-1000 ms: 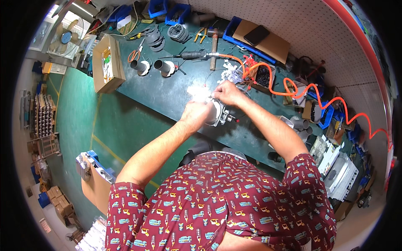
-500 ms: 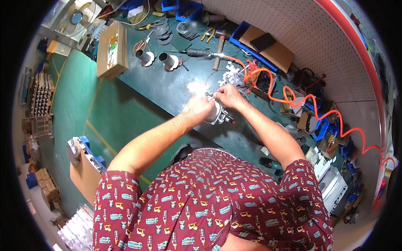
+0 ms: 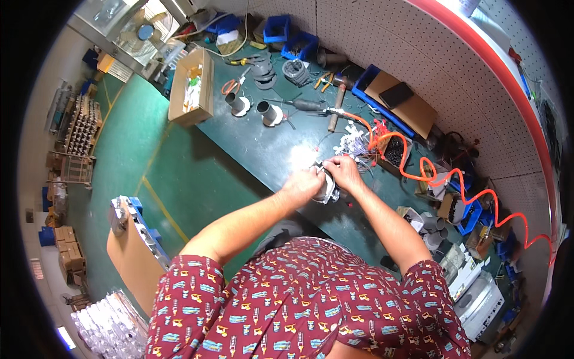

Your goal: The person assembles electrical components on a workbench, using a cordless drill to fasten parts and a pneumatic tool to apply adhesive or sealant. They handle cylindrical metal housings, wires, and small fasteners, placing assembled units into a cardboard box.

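My left hand (image 3: 303, 185) is closed at the upper left side of a round silver metal part (image 3: 326, 190) on the green workbench. Its fingertips press together against the part's top, and what they pinch is hidden. Close beside them, my right hand (image 3: 345, 174) is closed too, thumb and finger meeting over the part on something too small to make out. Both hands cover much of the metal part. Past my right fingertips lies a bunch of wires with white connectors (image 3: 353, 142).
Two dark tubes on white bases, one tube (image 3: 266, 112) nearer, stand on the bench (image 3: 239, 134). A screwdriver-like air tool (image 3: 308, 105) lies by a hammer (image 3: 336, 107). An orange coiled hose (image 3: 426, 170) runs right. A cardboard box (image 3: 206, 99) sits at the bench's left edge.
The whole view has shifted, so the bench and hands appear lower and farther right. Both hands stay together at the metal part, their fingers only slightly changed.
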A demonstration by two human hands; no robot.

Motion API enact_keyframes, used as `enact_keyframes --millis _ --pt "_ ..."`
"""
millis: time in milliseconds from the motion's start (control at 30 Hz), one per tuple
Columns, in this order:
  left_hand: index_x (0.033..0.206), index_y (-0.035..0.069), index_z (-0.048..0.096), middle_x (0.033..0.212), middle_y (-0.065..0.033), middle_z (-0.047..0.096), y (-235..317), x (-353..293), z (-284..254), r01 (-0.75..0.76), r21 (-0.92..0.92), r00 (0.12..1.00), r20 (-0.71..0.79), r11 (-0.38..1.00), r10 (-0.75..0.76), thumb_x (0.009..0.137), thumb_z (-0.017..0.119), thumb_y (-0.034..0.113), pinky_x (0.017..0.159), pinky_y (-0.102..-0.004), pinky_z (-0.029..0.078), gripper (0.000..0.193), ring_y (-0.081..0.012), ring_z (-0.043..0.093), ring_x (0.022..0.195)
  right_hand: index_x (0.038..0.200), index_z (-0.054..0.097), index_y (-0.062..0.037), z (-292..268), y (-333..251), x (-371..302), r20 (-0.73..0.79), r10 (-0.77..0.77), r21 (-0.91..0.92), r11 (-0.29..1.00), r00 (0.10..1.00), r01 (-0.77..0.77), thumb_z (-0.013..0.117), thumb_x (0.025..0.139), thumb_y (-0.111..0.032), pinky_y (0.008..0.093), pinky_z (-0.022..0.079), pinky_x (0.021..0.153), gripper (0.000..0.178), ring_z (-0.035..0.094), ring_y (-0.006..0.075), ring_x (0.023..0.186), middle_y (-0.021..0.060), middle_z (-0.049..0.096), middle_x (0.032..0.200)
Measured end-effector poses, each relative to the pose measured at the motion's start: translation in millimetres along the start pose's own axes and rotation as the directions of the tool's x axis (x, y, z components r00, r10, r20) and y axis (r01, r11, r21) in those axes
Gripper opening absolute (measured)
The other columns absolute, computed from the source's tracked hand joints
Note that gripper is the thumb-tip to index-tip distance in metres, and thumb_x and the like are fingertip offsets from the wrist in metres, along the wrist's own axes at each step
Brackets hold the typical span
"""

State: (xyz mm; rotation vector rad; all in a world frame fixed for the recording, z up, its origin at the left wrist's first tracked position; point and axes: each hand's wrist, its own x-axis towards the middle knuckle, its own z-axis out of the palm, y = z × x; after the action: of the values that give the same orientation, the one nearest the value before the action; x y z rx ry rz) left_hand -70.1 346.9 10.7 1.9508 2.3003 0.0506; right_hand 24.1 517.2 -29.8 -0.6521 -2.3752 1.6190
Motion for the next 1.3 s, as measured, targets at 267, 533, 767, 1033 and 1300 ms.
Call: enact_keyframes --millis 267,533,767,1033,1300 --pt "0.109 0.003 0.071 0.098 -0.0183 0.074 -7.8 12.1 -45.3 0.213 -0.349 0.96 0.246 0.913 -0.13 0.083 0.079 0.024 0.078 -0.0455 0.057 0.035 -0.0374 0.071 0.085 0.109 0.074 0.0002 14.0 2.1 -23.2 -0.275 -0.025 0.174 0.982 0.961 0.076 0.07 0.091 -0.025 0.0413 0.056 0.081 0.031 0.074 0.0266 0.088 0.0191 0.075 0.098" --pt "0.11 -0.007 0.07 0.087 -0.0124 0.071 -50.7 5.0 -41.4 0.018 -0.799 0.999 -0.013 0.601 -0.046 0.092 0.074 0.008 0.065 -0.0321 0.053 0.024 -0.0158 0.063 0.068 0.104 0.074 0.002 5.4 21.7 -174.6 -0.799 0.314 0.22 0.946 0.513 -0.236 0.068 0.095 -0.016 0.0305 0.053 0.069 0.021 0.067 0.0135 0.076 0.0127 0.074 0.084" --pt "0.088 -0.001 0.067 0.071 0.0 0.063 -29.9 15.9 -56.2 -0.116 -0.884 0.992 -0.08 0.454 0.096 0.092 0.075 0.007 0.057 -0.0245 0.045 0.012 -0.0055 0.053 0.062 0.112 0.069 0.0011 76.9 83.7 -319.6 -0.623 0.782 0.747 0.594 -0.004 -0.299 0.07 0.094 -0.013 0.0286 0.056 0.055 0.023 0.066 0.0141 0.072 0.006 0.07 0.091" --pt "0.091 -0.002 0.068 0.071 -0.0074 0.065 9.3 8.8 -91.3 -0.115 -0.814 0.96 0.057 0.569 0.275 0.091 0.074 0.006 0.059 -0.0284 0.049 0.009 -0.0109 0.059 0.061 0.138 0.053 -0.0021 -7.4 268.2 -398.2 -0.521 0.581 0.83 0.516 -0.625 -0.212 0.082 0.082 -0.029 0.048 0.052 0.055 0.069 0.061 0.0223 0.062 0.0123 0.067 0.095" --pt "0.095 -0.003 0.07 0.07 -0.0066 0.066 58.4 7.4 -88.4 -0.051 -0.778 0.968 0.115 0.626 0.222 0.093 0.073 0.006 0.061 -0.0278 0.051 0.01 -0.0098 0.06 0.063 0.114 0.061 -0.0035 -73.9 198.4 -381.8 -0.16 0.912 0.889 0.3 -0.379 0.346 0.079 0.079 -0.01 0.0573 0.058 0.086 0.04 0.06 0.0345 0.109 0.0165 0.062 0.121"
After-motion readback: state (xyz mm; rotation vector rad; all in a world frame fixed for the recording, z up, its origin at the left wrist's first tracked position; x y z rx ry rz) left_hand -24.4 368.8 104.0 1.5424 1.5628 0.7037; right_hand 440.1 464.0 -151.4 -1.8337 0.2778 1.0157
